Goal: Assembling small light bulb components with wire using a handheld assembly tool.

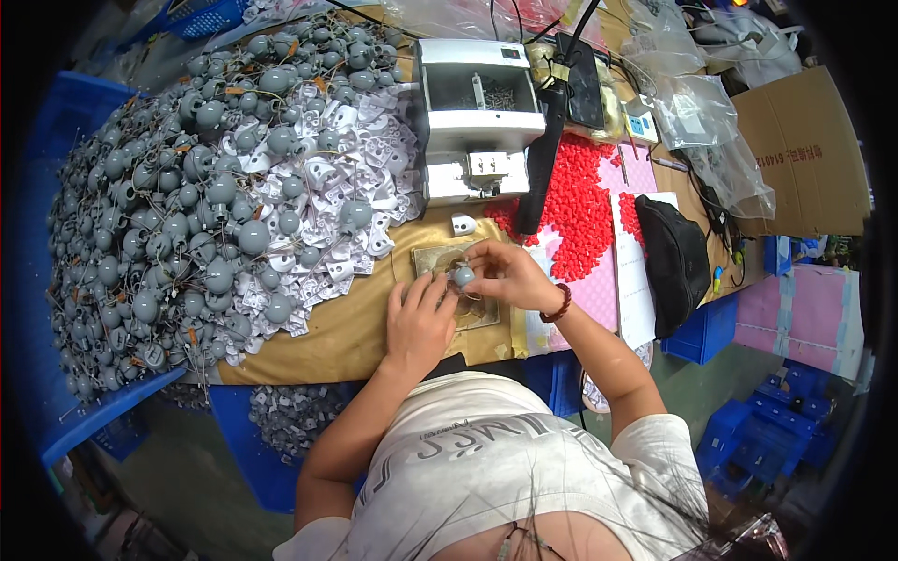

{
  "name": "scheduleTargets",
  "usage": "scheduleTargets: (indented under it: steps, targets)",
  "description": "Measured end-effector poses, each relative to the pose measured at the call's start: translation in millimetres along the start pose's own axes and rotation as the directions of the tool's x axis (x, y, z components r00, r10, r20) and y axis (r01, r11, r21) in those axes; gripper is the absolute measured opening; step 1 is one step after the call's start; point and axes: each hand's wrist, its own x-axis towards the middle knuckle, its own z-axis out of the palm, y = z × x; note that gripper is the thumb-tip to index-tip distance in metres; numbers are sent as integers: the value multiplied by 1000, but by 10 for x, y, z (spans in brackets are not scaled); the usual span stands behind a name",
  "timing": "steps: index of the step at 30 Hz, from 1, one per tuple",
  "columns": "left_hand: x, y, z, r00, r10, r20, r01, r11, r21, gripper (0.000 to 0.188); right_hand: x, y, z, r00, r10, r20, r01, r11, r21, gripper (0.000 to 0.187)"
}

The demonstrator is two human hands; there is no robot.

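Observation:
My right hand pinches a small grey ball-shaped part between thumb and fingers. Beneath it lies a square, pale work plate with a darker middle. My left hand rests over the plate's left side, fingers slightly apart, their tips close to the ball; nothing shows in its grip. Just beyond the plate sits one white plastic piece. To the left is a large heap of grey balls with thin wires, spilling onto a pile of white plastic pieces.
A white-and-silver screw feeder stands beyond my hands, screws in its tray. Right of it are small red parts, a paper sheet and a black pouch. A cardboard box and blue bins are farther right.

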Motion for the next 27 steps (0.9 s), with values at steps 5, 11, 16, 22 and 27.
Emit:
scheduleTargets:
  steps: [5,11,16,22,27]
  targets:
    - [2,-32,38,1000,5,-27,-5,1000,-6,32,14,-121,117,965,-250,-83,181,856,-484,41]
    - [86,-36,81,997,-20,-75,17,999,-51,22,8,-89,216,894,-425,-142,250,736,-629,37]
    - [142,-17,97,997,-33,-75,29,998,-55,16,1,82,301,824,-542,-166,337,704,-626,38]
    - [108,-12,51,995,-19,-98,15,999,-43,15,11,-205,217,962,-256,-91,147,772,-618,42]
    - [65,-12,68,996,-27,-81,25,999,-32,15,237,-220,78,950,-261,171,310,715,-627,34]
